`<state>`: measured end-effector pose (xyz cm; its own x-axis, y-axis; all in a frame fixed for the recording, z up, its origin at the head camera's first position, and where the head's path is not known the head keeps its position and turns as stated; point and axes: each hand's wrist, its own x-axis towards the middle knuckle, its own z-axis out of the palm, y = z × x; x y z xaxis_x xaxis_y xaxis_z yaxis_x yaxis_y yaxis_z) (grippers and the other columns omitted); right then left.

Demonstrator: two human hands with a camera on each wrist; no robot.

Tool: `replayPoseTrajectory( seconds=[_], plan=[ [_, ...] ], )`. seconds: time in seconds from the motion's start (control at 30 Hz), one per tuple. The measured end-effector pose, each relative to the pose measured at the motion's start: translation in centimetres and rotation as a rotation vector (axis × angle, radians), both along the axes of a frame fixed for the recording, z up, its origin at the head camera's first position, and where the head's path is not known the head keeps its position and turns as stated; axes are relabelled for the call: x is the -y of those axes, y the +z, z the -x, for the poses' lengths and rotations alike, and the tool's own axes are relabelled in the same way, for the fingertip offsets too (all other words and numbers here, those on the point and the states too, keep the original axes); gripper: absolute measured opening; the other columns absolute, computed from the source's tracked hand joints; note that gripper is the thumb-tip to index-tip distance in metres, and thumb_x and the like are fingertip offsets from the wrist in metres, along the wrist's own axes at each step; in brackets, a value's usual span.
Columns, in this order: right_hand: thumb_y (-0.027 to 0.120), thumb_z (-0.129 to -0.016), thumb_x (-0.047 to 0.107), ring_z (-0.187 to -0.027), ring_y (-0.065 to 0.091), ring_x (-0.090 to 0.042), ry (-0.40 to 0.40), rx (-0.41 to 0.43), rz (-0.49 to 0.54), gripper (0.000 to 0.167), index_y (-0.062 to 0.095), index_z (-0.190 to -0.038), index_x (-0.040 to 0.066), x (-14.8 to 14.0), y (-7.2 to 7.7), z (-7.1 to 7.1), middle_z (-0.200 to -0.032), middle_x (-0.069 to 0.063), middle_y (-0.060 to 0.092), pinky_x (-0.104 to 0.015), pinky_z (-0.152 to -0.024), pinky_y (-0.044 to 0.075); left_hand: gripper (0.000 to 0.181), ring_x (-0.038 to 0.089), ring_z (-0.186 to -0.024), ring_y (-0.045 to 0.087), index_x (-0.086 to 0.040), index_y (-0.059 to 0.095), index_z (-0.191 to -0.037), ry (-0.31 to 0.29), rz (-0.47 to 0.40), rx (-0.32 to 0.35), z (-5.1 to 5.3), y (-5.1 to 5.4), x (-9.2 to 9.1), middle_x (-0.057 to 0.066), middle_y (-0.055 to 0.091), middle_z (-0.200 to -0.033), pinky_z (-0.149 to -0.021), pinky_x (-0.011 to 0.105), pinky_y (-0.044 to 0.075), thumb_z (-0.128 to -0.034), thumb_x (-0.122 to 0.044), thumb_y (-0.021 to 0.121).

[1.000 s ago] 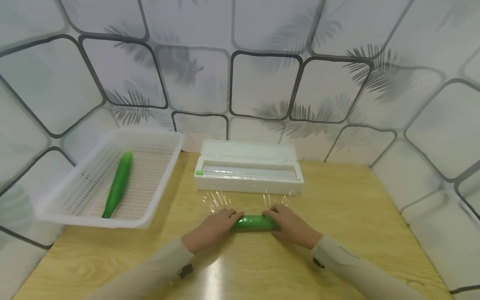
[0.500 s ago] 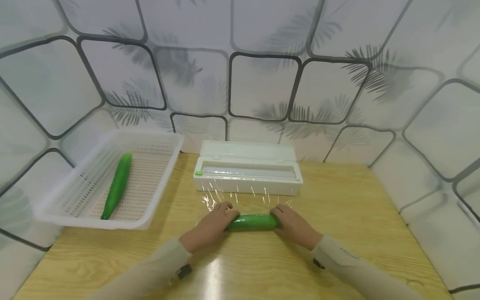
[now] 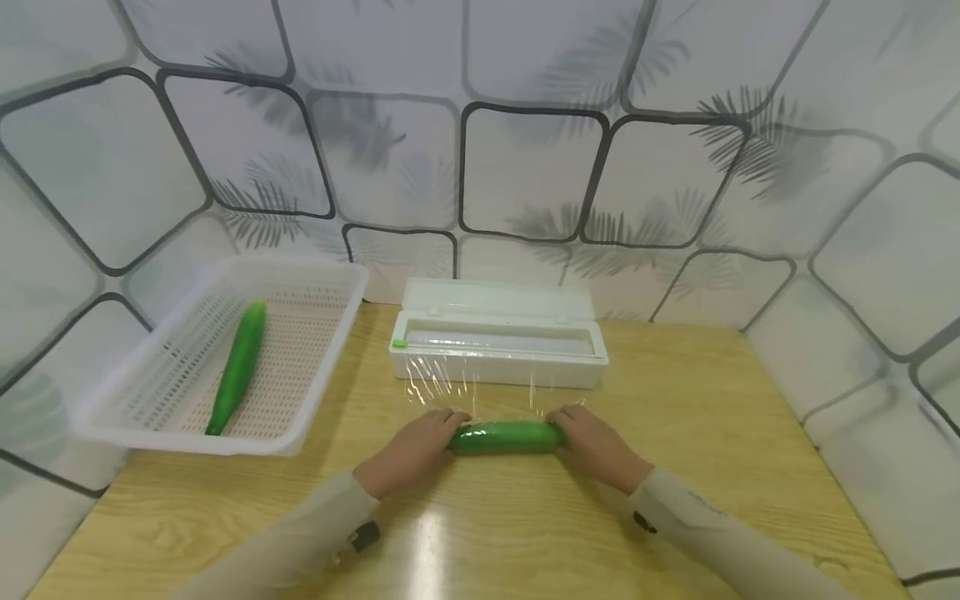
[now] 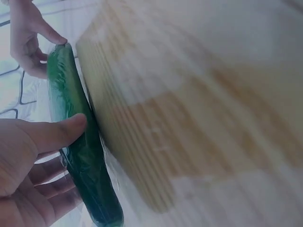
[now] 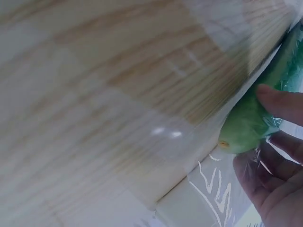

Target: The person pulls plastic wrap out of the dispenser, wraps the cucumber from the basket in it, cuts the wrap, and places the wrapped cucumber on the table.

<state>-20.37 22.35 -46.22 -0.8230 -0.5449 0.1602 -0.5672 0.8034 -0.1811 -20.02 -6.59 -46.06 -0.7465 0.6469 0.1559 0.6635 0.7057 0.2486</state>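
Observation:
A green cucumber (image 3: 506,437) wrapped in clear plastic film lies crosswise on the table, held at both ends. My left hand (image 3: 414,448) grips its left part; in the left wrist view the thumb lies over the cucumber (image 4: 85,165) with the fingers on the other side. Around the right end is my right hand (image 3: 600,448), its thumb on the near side in the right wrist view, where the pale tip of the cucumber (image 5: 241,125) shows. Clear film (image 3: 480,400) stretches from the cucumber back to a white cling film dispenser (image 3: 498,371), whose lid stands raised.
At the left stands a white plastic basket (image 3: 288,446) with a second cucumber (image 3: 238,367) inside. A green slider (image 3: 399,343) sits at the left end of the dispenser's cutter bar. Patterned walls (image 3: 532,171) enclose the wooden table (image 3: 697,417) at the back and sides.
The cucumber has moved slightly away from me, toward the dispenser. My hands have shifted along it, the left one further left, so more of its length shows between them.

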Motion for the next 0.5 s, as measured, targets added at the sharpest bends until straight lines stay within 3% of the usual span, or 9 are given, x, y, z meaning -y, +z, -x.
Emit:
replayPoseTrajectory(
  seconds=[0.2, 0.4, 0.5],
  plan=[
    [0.073, -0.076, 0.012, -0.091, 0.061, -0.022, -0.045, 0.080, 0.004, 0.041, 0.055, -0.112, 0.002, -0.05, 0.51, 0.15, -0.101, -0.012, 0.063, -0.038, -0.081, 0.055, 0.043, 0.027, -0.107, 0.059, 0.002, 0.048, -0.125, -0.027, -0.023, 0.031, 0.38, -0.19, 0.43, 0.014, 0.060, -0.116, -0.094, 0.037, 0.051, -0.0850, -0.006, 0.063],
    [0.076, -0.072, 0.006, -0.090, 0.060, -0.020, 0.050, -0.027, -0.001, 0.040, 0.056, -0.106, 0.002, -0.24, 0.17, 0.47, -0.101, -0.011, 0.059, -0.034, -0.081, 0.056, 0.043, 0.029, -0.115, 0.054, 0.002, 0.044, -0.130, -0.039, -0.036, 0.118, 0.59, -0.25, 0.70, 0.016, 0.055, -0.123, -0.100, 0.039, 0.047, -0.0898, -0.008, 0.058],
    [0.075, -0.069, 0.000, -0.087, 0.060, -0.019, 0.056, -0.062, -0.007, 0.038, 0.058, -0.103, 0.002, -0.22, -0.08, 0.70, -0.098, -0.010, 0.060, -0.033, -0.079, 0.056, 0.046, 0.029, -0.115, 0.053, 0.001, 0.043, -0.132, -0.024, -0.054, 0.163, 0.63, -0.34, 0.68, 0.017, 0.053, -0.125, -0.100, 0.040, 0.047, -0.0898, -0.010, 0.059]
  ],
)
